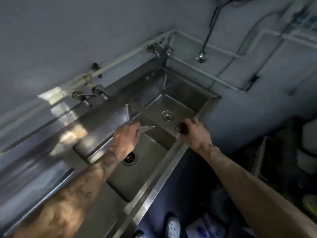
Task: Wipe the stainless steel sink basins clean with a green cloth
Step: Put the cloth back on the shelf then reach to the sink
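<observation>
A long stainless steel bench (42, 140) is seen running from the near left to the far right along a grey wall (68, 31), with white pipes (120, 59) fixed just above its raised back edge. Two sink basins are set into it: the near basin (137, 177) with an open drain (129, 158), and the far basin (180, 102) with a strainer (167, 115) in its floor; a narrow steel divider (159, 130) lies between them. Two pairs of taps are mounted on the back edge, one pair (91, 95) at the left and one pair (159, 49) at the far corner. The room to the right of the front rim (154, 186) is crowded by dim, blurred clutter on the floor (283, 160). The left hand (127, 136) is held over the divider with its fingers (137, 125) closed on a pale, blurred item (145, 128) that cannot be identified. The right hand (194, 133) is placed at the front rim by the far basin, its fingers (188, 121) clamped on a dark wad (182, 128); whether this is the green cloth cannot be told.
</observation>
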Demonstrator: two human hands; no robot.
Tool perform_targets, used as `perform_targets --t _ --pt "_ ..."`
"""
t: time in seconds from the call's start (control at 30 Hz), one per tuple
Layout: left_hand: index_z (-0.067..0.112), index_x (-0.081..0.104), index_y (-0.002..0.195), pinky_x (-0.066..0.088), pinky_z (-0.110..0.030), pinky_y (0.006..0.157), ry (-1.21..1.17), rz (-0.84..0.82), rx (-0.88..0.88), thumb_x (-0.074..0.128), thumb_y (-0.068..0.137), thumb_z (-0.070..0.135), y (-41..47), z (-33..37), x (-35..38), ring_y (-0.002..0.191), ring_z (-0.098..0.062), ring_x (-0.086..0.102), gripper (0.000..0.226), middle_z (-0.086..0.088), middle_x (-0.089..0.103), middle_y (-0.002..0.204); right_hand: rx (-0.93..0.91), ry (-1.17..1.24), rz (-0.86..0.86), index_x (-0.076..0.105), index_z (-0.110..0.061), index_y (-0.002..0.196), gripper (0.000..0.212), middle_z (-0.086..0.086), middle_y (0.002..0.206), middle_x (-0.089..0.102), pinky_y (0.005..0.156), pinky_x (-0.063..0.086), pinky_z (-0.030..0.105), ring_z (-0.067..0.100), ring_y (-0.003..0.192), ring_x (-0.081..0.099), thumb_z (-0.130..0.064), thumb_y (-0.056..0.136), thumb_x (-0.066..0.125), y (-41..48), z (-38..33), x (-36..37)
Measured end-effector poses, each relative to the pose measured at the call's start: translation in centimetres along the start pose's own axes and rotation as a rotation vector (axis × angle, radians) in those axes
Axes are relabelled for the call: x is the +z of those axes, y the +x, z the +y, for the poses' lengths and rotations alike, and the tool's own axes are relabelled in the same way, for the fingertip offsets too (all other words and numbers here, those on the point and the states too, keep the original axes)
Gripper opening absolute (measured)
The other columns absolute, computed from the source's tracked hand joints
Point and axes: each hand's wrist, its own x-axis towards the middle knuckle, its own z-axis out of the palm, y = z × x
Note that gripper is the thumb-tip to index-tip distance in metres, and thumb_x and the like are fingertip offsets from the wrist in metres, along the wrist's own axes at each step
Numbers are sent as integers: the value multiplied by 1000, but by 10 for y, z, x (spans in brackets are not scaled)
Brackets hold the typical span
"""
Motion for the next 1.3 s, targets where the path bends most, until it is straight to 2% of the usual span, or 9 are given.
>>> perform_targets --t 0.2,0.53,0.67,0.83,0.93,1.03,1.1,1.17,1.3 --pt "20 65 108 56 -47 79 -17 -55 231 59 102 23 -24 104 25 102 -38 69 9 -4 68 112 172 -11 103 53 -28 134 47 4 127 51 87 50 44 34 118 51 -27 89 67 -104 81 -31" --pt "20 65 110 49 -42 78 -11 -181 553 56 105 25 -132 278 120 102 -28 67 11 1 65 107 475 15 196 56 -29 128 43 3 122 51 81 52 43 34 113 53 -25 86 66 -301 230 -32" --pt "18 65 108 43 -39 75 12 -231 650 56 104 24 -191 343 161 99 -28 65 11 -1 64 104 569 29 194 59 -26 124 42 5 115 52 79 53 43 36 105 54 -26 83 69 -382 285 -20" --pt "18 63 104 49 -43 82 47 -241 797 55 104 23 -253 412 214 99 -30 64 10 -3 64 102 660 42 150 60 -24 121 41 7 116 53 81 52 42 37 104 55 -27 82 72 -461 349 6" --pt "17 64 106 50 -42 86 138 -250 862 60 100 12 -282 436 248 99 -28 65 9 -4 66 103 696 40 155 58 -26 119 35 6 121 52 75 50 39 35 112 53 -28 86 70 -490 374 24" --pt "19 67 99 55 -41 81 149 -258 870 73 90 11 -306 444 277 91 -25 69 13 -1 67 95 707 47 150 59 -24 123 38 8 124 52 76 54 43 37 113 51 -20 85 66 -502 385 38" --pt "20 68 106 53 -43 87 164 -292 866 67 97 24 -319 441 294 100 -27 66 9 -2 67 103 696 52 150 59 -22 124 41 9 121 53 78 53 45 38 111 51 -17 84 66 -506 387 46" --pt "21 66 119 47 -45 97 178 -381 865 58 102 36 -330 435 305 113 -28 58 24 -2 62 119 696 68 156 59 -22 126 42 8 121 52 76 52 44 38 111 51 -16 85 68 -511 387 52" --pt "21 61 132 44 -48 109 177 -505 809 51 106 37 -342 421 310 133 -26 45 32 -1 50 139 679 66 137 55 -21 131 52 8 124 49 74 49 41 37 112 51 -15 81 71 -516 386 56"
